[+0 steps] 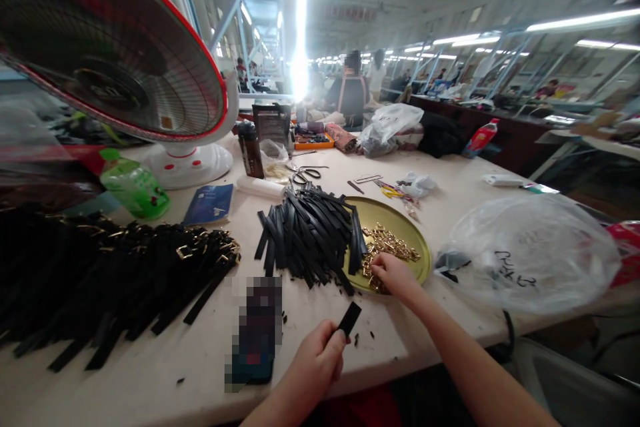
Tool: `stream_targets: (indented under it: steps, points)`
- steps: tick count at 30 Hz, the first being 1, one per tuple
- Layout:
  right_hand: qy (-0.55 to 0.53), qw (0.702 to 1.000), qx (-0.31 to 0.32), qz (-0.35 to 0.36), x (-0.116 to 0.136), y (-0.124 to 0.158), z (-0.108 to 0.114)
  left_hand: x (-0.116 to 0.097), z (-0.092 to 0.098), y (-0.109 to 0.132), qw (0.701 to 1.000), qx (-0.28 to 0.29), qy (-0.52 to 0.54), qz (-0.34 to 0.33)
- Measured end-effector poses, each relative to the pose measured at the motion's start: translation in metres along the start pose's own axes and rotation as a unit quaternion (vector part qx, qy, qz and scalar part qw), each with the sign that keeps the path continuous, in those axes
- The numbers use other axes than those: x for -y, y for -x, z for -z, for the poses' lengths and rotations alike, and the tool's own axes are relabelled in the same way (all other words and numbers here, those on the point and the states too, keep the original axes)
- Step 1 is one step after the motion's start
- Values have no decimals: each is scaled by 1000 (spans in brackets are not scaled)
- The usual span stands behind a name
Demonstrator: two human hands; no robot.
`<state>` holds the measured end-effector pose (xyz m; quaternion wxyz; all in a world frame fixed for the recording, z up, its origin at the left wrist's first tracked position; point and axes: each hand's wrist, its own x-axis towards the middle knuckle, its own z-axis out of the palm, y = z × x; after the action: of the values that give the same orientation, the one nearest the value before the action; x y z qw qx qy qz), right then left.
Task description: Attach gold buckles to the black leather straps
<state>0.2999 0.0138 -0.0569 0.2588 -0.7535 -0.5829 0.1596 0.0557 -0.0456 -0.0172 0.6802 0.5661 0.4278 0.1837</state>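
A short black strap is pinched in my left hand, its end sticking out past the thumb above the table's front edge. My right hand reaches into a round gold-coloured tray; its fingers are pressed together at a pile of small gold buckles. Whether a buckle is between those fingertips is hidden. Loose black straps lie in a heap on the tray's left side and the table. At the far left is a large stack of black straps with gold buckles on their ends.
A phone lies left of my left hand. Behind are a blue booklet, a green bottle, a fan, scissors and yellow-handled pliers. A filled clear plastic bag bulges at the right.
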Motion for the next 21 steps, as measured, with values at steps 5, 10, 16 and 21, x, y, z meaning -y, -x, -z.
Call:
stream_targets:
  steps: [5, 10, 16, 21]
  points:
    - [-104, 994, 24, 24, 8, 25, 5, 2, 2, 1, 999, -14, 26, -20]
    - [-391, 918, 65, -9, 54, 76, -4, -1, 3, -7, 995, -26, 89, -36]
    - [-514, 849, 51, -108, 90, 103, -18, 0, 6, -9, 988, -34, 145, -43]
    - [-545, 825, 68, -135, 96, 108, -28, 3, 10, -10, 984, -39, 170, -24]
